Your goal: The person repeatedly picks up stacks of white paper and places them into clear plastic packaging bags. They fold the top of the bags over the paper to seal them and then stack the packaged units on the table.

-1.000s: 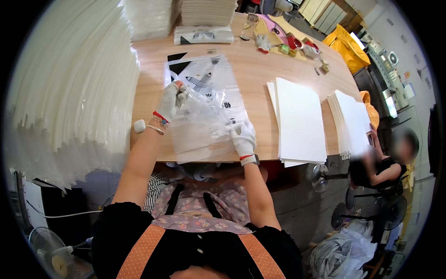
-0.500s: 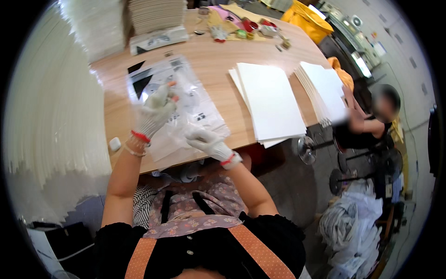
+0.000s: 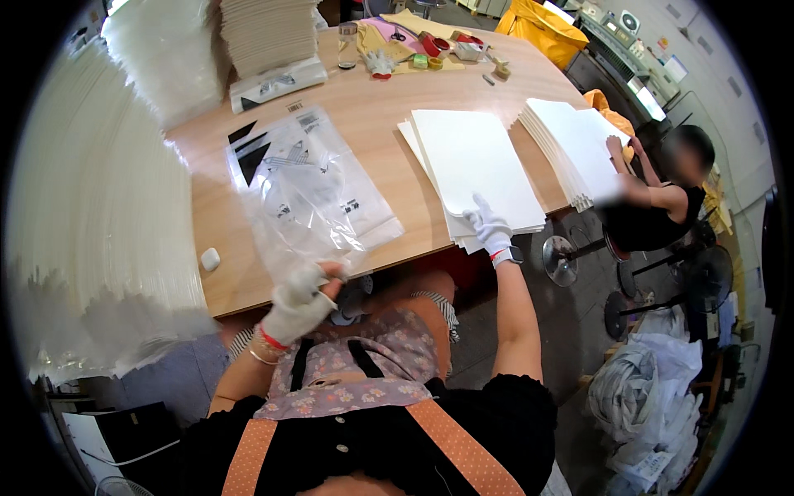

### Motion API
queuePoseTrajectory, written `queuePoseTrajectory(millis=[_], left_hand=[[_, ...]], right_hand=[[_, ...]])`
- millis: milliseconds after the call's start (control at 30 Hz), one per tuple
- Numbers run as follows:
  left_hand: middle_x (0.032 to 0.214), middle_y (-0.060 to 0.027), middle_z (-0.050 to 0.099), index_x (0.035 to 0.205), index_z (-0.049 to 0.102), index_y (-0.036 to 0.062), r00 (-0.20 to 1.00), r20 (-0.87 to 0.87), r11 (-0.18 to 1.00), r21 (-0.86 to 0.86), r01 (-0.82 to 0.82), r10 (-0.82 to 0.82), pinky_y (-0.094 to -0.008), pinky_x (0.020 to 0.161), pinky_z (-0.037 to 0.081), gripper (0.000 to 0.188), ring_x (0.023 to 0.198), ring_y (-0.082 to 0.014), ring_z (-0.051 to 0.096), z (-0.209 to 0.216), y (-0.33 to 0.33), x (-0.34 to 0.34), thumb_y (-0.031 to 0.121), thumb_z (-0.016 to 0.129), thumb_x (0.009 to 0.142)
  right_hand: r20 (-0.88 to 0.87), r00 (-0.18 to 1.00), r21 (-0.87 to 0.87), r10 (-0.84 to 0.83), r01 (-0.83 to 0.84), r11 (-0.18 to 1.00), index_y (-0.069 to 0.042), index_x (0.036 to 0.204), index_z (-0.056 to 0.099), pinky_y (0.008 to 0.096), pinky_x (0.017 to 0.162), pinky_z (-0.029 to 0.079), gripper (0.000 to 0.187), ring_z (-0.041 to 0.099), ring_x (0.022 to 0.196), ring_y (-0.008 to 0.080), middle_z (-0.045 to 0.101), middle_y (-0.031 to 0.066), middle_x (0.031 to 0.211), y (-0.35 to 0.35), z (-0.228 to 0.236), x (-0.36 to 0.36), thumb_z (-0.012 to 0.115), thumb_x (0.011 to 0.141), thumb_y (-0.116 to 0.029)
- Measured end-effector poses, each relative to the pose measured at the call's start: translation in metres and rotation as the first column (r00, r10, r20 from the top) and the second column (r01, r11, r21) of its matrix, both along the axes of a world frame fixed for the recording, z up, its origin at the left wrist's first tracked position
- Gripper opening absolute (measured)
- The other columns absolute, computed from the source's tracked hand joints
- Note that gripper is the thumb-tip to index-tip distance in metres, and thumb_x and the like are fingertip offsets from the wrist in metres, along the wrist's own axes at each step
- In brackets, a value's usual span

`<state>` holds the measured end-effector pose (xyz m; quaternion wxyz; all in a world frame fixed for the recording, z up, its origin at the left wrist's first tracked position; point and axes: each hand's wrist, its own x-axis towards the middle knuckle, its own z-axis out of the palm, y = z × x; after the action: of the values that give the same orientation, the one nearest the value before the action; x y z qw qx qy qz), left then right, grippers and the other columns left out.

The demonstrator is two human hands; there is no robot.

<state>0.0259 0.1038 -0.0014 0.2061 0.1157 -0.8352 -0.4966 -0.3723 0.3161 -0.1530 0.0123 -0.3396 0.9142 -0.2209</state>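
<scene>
My left hand (image 3: 304, 302), in a white knit glove with bare fingertips, is closed at the near edge of a clear plastic bag (image 3: 318, 186). Its fingers appear to pinch the film there. The bag lies flat on the table, with black printed shapes at its far end. My right hand (image 3: 491, 228), also gloved, rests on the near edge of a stack of white sheets (image 3: 471, 161), index finger stretched out and the others apart.
A second white stack (image 3: 575, 149) lies to the right, near a seated co-worker (image 3: 662, 194). Tall piles of plastic bags (image 3: 99, 207) line the left. A small white case (image 3: 210, 259) sits at the table's left edge. Far back stand a glass (image 3: 347, 45) and tape rolls (image 3: 434, 63).
My left hand has come back from over the bag to its near edge. My right hand has moved right, from the bag onto the white sheets.
</scene>
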Motion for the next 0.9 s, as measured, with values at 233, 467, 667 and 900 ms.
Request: queuePoseTrajectory(millis=[233,467,667,900], left_hand=[[0.101,-0.007,0.062,0.114,0.051,0.0001,0.953,0.075,0.511,0.855,0.089,-0.292,-0.0322,0.084,0.05,0.024,0.093,-0.0175,0.061,-0.087,0.053,-0.071,0.015,0.05,0.096],[0.113,-0.0115,0.057,0.128,0.044,0.003,0.947,0.084,0.268,0.963,0.002,-0.31,-0.0351,0.087,0.049,0.046,0.099,-0.0202,0.058,-0.12,0.028,-0.084,0.008,0.052,0.083],[0.122,-0.0253,0.053,0.132,0.038,-0.0043,0.798,0.578,0.982,0.033,0.186,-0.171,-0.0427,0.094,0.044,0.064,0.118,-0.0357,0.05,-0.071,0.013,-0.063,0.025,0.052,0.077],[0.113,-0.0265,0.053,0.118,0.051,-0.0046,0.975,0.188,0.85,-0.489,0.197,-0.118,-0.045,0.092,0.043,0.05,0.107,-0.0408,0.054,-0.089,0.075,-0.032,0.021,0.058,0.075]], right_hand=[[-0.242,0.96,-0.374,-0.139,0.039,0.926,-0.012,0.096,0.063,0.0444,0.063,0.049,0.019,0.062,0.073,0.0339,0.065,0.0146,0.081,-0.018,0.024,0.055,0.048,0.091,-0.022],[0.074,0.811,-0.261,0.581,-0.546,0.796,-0.006,0.103,0.059,0.0361,0.067,0.053,0.024,0.062,0.076,0.0211,0.061,0.0116,0.09,0.014,0.083,0.206,0.048,0.09,-0.022],[0.795,0.052,-0.442,0.605,0.732,0.518,-0.001,0.116,0.053,0.0372,0.083,0.052,0.034,0.062,0.091,0.0239,0.062,0.0133,0.1,0.074,-0.047,0.17,0.048,0.095,-0.027],[0.697,0.61,-0.691,0.376,0.432,0.58,0.003,0.123,0.048,0.0326,0.086,0.048,0.045,0.057,0.099,0.0217,0.059,0.0118,0.112,-0.029,0.0,0.267,0.054,0.095,-0.031]])
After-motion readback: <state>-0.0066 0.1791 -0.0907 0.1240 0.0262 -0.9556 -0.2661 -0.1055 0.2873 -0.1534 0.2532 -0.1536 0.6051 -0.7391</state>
